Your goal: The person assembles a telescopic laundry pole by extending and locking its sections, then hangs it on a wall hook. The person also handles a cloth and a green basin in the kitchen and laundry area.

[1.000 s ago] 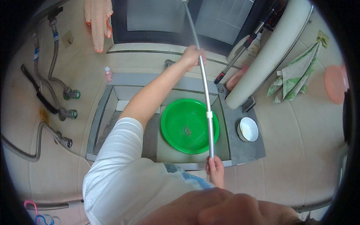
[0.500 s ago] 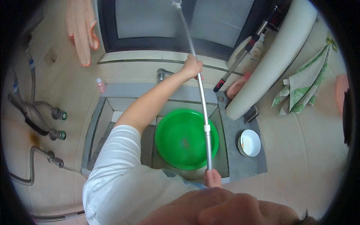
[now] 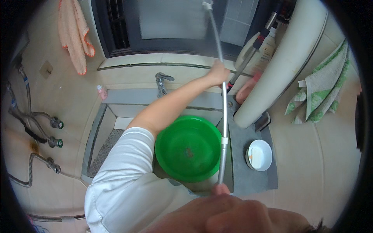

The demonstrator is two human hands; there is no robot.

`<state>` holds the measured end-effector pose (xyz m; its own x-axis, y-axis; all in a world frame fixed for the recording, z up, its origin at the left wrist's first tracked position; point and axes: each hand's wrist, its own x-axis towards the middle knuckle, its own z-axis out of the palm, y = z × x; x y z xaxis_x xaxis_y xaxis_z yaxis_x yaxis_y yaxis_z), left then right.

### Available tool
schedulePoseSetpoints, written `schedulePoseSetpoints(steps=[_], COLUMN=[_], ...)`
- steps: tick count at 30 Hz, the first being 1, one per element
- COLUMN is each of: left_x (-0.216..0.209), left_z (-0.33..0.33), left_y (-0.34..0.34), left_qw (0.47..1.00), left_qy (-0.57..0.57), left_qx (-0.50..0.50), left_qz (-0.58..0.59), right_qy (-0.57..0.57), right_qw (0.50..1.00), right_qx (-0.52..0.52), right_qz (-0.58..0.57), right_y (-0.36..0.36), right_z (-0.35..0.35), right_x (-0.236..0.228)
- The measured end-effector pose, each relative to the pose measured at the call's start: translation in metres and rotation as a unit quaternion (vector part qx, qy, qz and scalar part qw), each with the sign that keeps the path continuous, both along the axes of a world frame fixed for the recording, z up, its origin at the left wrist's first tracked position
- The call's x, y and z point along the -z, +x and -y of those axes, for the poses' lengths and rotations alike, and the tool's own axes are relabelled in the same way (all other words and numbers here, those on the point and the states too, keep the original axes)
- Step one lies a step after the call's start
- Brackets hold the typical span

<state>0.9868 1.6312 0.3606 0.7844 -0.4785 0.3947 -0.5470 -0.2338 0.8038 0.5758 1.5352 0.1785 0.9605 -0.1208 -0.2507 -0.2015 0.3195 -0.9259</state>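
Observation:
A long silver telescopic pole (image 3: 224, 105) slants up over the right side of the sink toward the window. My left hand (image 3: 218, 73) is closed around its middle, with the arm stretched across the sink. At the pole's lower end my right hand (image 3: 221, 189) is closed on it, partly hidden at the bottom of the view. The pole's white end fitting (image 3: 207, 5) is in front of the window pane (image 3: 171, 23); anything past it is out of view. Below my left forearm, a green basin (image 3: 188, 149) sits in the sink, with a small dark patch at its bottom.
A chrome faucet (image 3: 161, 83) rises behind the sink (image 3: 90, 136). On the right ledge stand a white bowl (image 3: 265, 149) and a thick white pipe (image 3: 279, 66), with a second pole (image 3: 246, 60) leaning behind. Towels hang on both sides; valves and hoses (image 3: 54, 122) line the left wall.
My left hand and the pole's upper part have moved right. A dark barred strip now shows at the window's left side. The whole view has also shifted slightly.

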Motion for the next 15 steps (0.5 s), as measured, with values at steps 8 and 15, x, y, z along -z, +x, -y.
schedulePoseSetpoints(steps=[8,15], left_x=[-0.003,-0.023], left_z=[0.095,0.135], left_y=[0.011,0.001], left_qw=[0.998,0.988], left_qy=[-0.011,-0.011], left_qx=[0.01,0.032], left_qz=[-0.066,-0.148], right_qy=[0.031,0.04], right_qw=[0.992,0.981], right_qx=[0.12,0.189], right_qz=[0.004,0.009], right_y=[-0.001,0.004], right_z=[0.012,0.014], right_x=[0.01,-0.002])
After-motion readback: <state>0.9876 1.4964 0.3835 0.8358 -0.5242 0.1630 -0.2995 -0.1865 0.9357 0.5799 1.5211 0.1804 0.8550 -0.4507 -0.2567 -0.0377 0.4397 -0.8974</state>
